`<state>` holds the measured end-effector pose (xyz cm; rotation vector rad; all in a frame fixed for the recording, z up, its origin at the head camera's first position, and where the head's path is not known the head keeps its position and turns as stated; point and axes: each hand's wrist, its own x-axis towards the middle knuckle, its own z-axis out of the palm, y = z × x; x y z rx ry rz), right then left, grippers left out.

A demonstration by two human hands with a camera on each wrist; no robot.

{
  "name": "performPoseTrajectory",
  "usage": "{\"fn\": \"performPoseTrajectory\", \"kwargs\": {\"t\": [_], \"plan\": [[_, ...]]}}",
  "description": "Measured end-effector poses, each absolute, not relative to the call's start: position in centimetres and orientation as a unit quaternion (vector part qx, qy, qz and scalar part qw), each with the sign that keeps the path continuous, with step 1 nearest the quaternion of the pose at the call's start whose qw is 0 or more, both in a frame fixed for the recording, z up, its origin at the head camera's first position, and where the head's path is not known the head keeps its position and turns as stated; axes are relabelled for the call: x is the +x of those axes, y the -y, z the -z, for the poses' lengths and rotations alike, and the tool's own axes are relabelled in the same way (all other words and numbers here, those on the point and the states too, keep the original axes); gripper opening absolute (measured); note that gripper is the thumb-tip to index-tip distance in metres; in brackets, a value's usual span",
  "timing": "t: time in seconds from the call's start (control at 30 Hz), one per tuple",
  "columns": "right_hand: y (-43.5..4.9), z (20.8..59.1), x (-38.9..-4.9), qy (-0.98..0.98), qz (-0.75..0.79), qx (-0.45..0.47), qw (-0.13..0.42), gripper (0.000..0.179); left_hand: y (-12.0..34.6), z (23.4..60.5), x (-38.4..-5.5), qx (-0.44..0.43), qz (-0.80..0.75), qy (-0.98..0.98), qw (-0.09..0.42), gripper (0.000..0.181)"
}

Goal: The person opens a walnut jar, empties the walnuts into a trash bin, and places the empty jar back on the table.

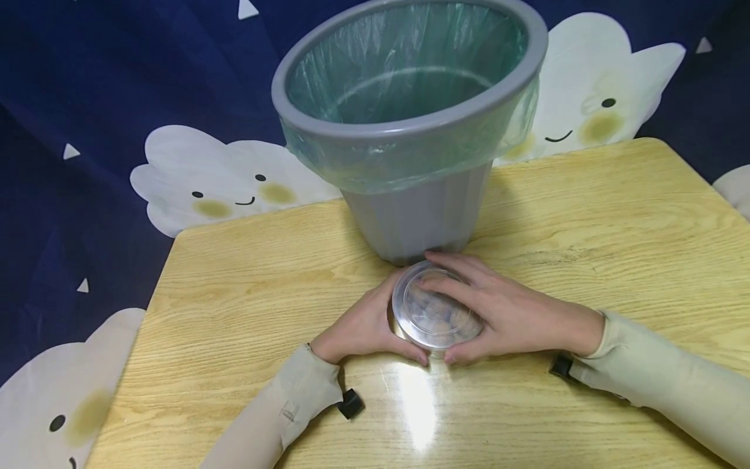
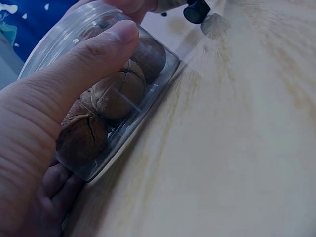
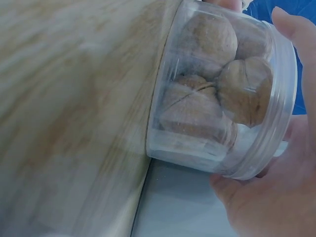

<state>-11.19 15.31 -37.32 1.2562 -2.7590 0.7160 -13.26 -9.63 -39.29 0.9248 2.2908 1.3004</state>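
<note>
Pale beige long sleeves cover both arms. The left sleeve (image 1: 275,410), at the lower left of the head view, bears a small dark scratchy mark (image 1: 288,412) near its cuff; a small black block (image 1: 351,404) juts from beneath. The right sleeve (image 1: 662,371), at the lower right, ends in a loose, creased cuff (image 1: 609,335), with another black piece (image 1: 561,366) below it. The fingers (image 1: 459,292) are bare.

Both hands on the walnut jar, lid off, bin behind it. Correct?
Not the lid: the head view shows the clear lid on the jar. The rest holds: left hand and right hand are on the jar, and the bin is behind it.
</note>
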Motion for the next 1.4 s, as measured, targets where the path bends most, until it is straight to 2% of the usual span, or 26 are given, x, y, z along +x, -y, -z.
{"fn": "performPoseTrajectory", "kwargs": {"t": [0.57, 0.8, 1.1, 1.4], "plan": [[-15.2, 37.4, -11.2, 0.880, -0.227, 0.417, 0.022, 0.093, 9.6, 38.8, -13.2, 0.339, -0.451, -0.809, 0.165, 0.127], [-15.2, 37.4, -11.2, 0.880, -0.226, 0.417, 0.024, 0.093, 9.8, 41.4, -14.1, 0.351, -0.446, -0.811, 0.140, 0.129], [-15.2, 37.3, -11.1, 0.882, -0.233, 0.409, 0.009, 0.088, 9.6, 39.2, -13.2, 0.341, -0.460, -0.805, 0.156, 0.127], [-14.7, 37.1, -10.9, 0.880, -0.234, 0.412, 0.034, 0.092, 9.7, 38.7, -13.1, 0.334, -0.453, -0.811, 0.161, 0.127]]}}
